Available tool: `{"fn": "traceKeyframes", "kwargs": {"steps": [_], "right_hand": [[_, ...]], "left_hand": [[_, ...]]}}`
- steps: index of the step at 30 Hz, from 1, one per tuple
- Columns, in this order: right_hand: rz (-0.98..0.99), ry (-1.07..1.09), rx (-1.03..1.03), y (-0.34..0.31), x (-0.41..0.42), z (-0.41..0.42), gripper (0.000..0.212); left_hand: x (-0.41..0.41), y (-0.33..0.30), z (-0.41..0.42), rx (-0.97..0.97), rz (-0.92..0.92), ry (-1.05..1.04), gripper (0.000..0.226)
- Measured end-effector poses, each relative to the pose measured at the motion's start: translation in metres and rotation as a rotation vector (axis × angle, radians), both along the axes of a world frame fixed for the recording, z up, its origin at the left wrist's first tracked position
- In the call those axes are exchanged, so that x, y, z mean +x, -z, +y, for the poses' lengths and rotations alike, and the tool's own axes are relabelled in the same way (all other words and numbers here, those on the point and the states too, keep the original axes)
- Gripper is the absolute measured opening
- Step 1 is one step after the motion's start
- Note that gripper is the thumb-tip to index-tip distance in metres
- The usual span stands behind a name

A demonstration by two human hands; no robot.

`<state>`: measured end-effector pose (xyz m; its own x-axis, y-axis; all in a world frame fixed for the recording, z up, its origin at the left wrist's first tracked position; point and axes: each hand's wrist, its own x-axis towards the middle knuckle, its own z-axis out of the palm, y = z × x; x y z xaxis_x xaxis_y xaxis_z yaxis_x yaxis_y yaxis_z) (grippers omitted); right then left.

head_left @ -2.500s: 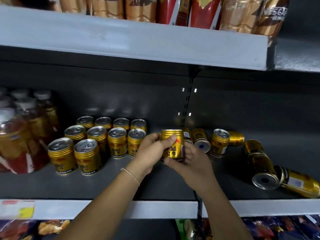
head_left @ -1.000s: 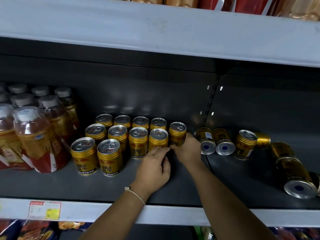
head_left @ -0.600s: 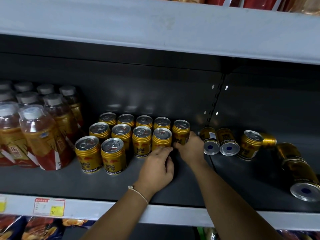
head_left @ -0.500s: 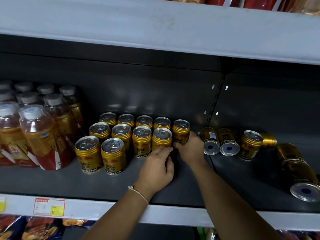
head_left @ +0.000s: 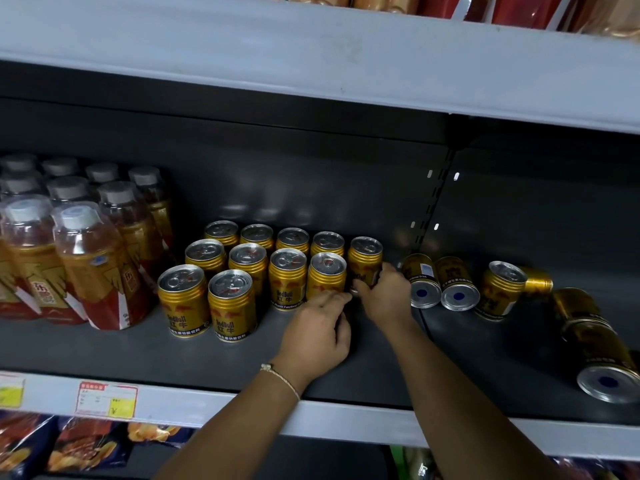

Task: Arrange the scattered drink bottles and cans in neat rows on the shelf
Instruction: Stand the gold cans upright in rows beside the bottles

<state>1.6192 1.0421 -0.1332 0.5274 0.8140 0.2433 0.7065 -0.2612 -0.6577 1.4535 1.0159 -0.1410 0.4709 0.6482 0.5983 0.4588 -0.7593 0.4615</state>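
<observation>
Grey shelf deck (head_left: pixel 104 348): bottles (head_left: pixel 86 258) at far left, then upright gold cans (head_left: pixel 228 303) in rows. Left hand (head_left: pixel 317 336) rests by the front row, fingers loosely curled, holding nothing. Right hand (head_left: pixel 382 294) grips the end can (head_left: pixel 364 259), upright. Two fallen cans (head_left: pixel 440 282) lie just to its right, bases toward the front; right hand is nearer.

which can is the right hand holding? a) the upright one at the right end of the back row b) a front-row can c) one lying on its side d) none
a: the right hand grips the upright gold can standing at the right end of the back row, beside the other upright cans.
</observation>
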Motion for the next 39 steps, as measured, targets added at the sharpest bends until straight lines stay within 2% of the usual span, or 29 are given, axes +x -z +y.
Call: {"fn": "traceKeyframes", "kwargs": {"steps": [3,7,11,15,18,21,23,28,39], "right_hand": [[-0.007,0.009,0.029,-0.007,0.007,-0.006,0.038],[0.055,0.013,0.148,-0.018,0.019,-0.023,0.048],[0.115,0.026,0.232,-0.024,0.037,-0.040,0.038],[0.072,0.075,0.202,-0.025,0.050,-0.055,0.035],[0.040,0.014,0.195,-0.024,0.043,-0.049,0.030],[0.080,-0.051,0.153,-0.028,0.031,-0.031,0.049],[0.053,-0.119,0.131,-0.031,0.026,-0.017,0.054],[-0.029,-0.192,0.097,-0.031,0.020,0.003,0.050],[0.023,-0.196,0.110,-0.024,0.024,0.008,0.043]], "left_hand": [[0.000,-0.002,-0.005,0.036,0.022,0.034,0.040],[0.000,-0.004,-0.008,0.055,0.005,0.045,0.037],[0.001,-0.006,-0.011,0.060,0.023,0.042,0.037],[0.007,-0.006,-0.009,-0.028,-0.036,0.003,0.034],[0.012,-0.002,-0.014,-0.034,-0.019,0.011,0.031],[0.009,0.001,-0.016,-0.011,0.031,0.009,0.031],[0.006,0.000,-0.014,-0.006,0.029,-0.034,0.034],[0.007,-0.002,-0.016,0.021,0.066,-0.049,0.045],[0.010,0.003,-0.011,-0.021,0.096,-0.081,0.048]]}}
